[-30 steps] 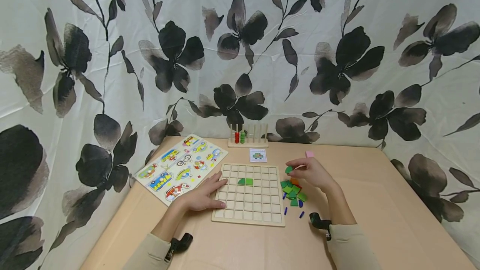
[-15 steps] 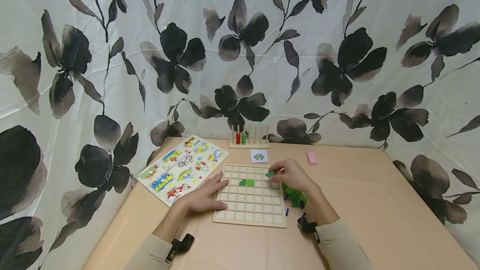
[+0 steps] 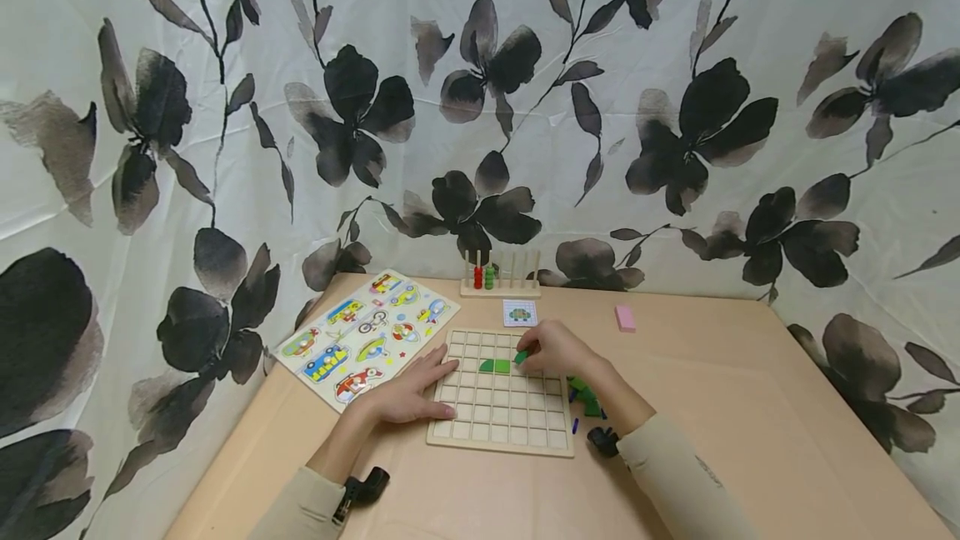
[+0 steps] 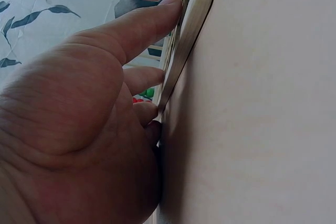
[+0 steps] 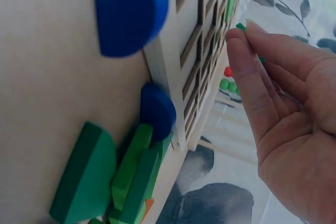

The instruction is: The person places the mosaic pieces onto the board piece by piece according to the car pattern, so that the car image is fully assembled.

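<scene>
A wooden grid board (image 3: 498,448) lies at the middle of the table. Two green pieces, a rounded one (image 3: 487,366) and a square one (image 3: 502,367), sit side by side in its cells. My right hand (image 3: 558,350) pinches a dark green block (image 3: 521,357) between thumb and fingers, just right of the square piece; the right wrist view shows only slivers of that block. My left hand (image 3: 408,390) rests on the board's left edge with fingers spread, and its thumb (image 4: 142,27) lies on the frame in the left wrist view.
Loose green blocks (image 3: 588,398) and blue pieces (image 5: 157,111) lie right of the board, partly behind my right arm. A pattern card (image 3: 520,313) and a peg rack with beads (image 3: 501,290) stand behind it. A vehicle picture sheet (image 3: 367,336) lies left, a pink block (image 3: 625,318) back right.
My right hand has carried the green block leftward from above the loose pieces to over the board, beside the square piece. The left hand stays on the board's edge.
</scene>
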A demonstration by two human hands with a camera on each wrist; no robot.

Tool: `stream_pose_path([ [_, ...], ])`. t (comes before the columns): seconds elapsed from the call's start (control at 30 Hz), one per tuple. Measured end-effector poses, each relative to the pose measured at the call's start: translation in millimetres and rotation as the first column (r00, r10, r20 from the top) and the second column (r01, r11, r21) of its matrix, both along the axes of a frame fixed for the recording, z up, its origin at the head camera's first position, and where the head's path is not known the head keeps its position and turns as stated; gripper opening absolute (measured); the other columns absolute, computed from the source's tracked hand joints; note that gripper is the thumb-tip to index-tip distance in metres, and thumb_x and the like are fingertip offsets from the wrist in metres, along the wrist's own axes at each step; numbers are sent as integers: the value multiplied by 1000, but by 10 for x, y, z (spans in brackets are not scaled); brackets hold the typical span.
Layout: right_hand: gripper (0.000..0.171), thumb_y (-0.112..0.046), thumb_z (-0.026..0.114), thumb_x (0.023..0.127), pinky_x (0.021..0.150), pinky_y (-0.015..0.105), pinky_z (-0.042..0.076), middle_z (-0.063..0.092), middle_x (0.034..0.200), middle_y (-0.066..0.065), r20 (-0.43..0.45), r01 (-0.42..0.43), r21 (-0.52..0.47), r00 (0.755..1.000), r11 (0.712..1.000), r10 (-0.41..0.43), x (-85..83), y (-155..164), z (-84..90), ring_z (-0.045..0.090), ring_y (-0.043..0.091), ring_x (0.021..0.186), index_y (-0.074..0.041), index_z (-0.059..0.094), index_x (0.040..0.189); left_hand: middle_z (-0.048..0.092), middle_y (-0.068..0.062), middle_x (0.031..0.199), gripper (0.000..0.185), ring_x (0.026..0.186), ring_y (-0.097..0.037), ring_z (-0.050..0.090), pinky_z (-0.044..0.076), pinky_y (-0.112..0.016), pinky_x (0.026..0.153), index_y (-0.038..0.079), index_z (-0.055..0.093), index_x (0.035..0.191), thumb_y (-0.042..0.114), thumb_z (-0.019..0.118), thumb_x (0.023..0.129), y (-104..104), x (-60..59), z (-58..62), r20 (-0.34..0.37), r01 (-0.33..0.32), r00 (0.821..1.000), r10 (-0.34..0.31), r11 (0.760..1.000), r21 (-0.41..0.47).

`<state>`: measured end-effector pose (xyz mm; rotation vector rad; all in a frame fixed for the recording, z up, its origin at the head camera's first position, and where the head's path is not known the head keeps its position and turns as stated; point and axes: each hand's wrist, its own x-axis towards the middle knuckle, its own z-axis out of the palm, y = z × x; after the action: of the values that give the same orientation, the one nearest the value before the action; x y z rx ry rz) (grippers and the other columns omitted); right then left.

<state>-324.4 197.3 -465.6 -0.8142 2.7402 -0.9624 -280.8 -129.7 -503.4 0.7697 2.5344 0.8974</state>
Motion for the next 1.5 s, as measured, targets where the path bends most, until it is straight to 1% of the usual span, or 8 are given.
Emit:
stream_pose_path([
  [0.2,20,-7,88,82,71,26,59,78,90,5,-47,-8,64,999,998,11,14,-75,-14,66,7,77,-1,80,99,4,-13,176,88,163,-38,2,7,-62,130,18,35,164,51,74,93,6,-7,10,-11,8,1000,-8,1000,-2],
  [0.3,17,-9,88,83,72,26,58,77,89,2,-83,-1,115,997,993,11,18,-99,-35,64,6,77,-5,81,98,3,-13,176,87,162,-39,2,7,-62,130,17,35,164,51,74,93,8,-12,17,-11,12,1000,-12,1000,-1],
  [0.53,14,-19,88,84,63,25,48,73,79,-8,-178,3,244,983,970,42,43,-109,-71,53,6,67,-13,84,96,3,-12,177,87,162,-40,1,6,-63,130,17,35,164,50,73,93,6,-15,45,-5,17,1000,-17,1000,3],
  [0.77,16,-20,86,87,63,23,49,80,90,-1,-199,-40,230,976,972,87,62,-76,-93,55,3,68,-11,84,100,3,-12,177,87,162,-39,1,5,-62,130,18,36,164,51,74,93,-4,-15,49,-8,13,1000,-13,1000,0],
  [0.93,12,-17,80,92,57,21,41,77,83,-3,-193,-92,219,972,971,135,58,-33,-122,48,3,60,-11,84,102,3,-13,176,87,162,-40,1,4,-62,130,16,36,164,50,74,93,0,-13,50,-9,16,1000,-16,1000,1],
  [1.0,11,-17,79,93,58,21,41,76,83,-4,-199,-100,223,969,970,146,58,-30,-129,48,3,59,-11,84,102,3,-13,176,87,162,-40,1,4,-62,130,16,36,164,49,74,93,2,-9,51,-7,15,1000,-15,1000,1],
  [1.2,13,-20,80,93,62,22,47,79,89,-2,-221,-68,243,967,968,124,78,-52,-162,54,2,63,-11,84,101,2,-12,177,87,162,-40,1,6,-62,130,17,35,164,50,73,93,-2,-6,19,-7,16,1000,-16,1000,-1],
  [1.5,11,-25,81,92,56,21,41,69,72,-11,-230,-41,257,968,965,103,98,-80,-173,46,2,56,-15,83,93,3,-12,177,87,162,-39,1,7,-62,130,17,35,164,53,72,94,-8,-4,-21,-18,18,1000,-18,1000,-3],
])
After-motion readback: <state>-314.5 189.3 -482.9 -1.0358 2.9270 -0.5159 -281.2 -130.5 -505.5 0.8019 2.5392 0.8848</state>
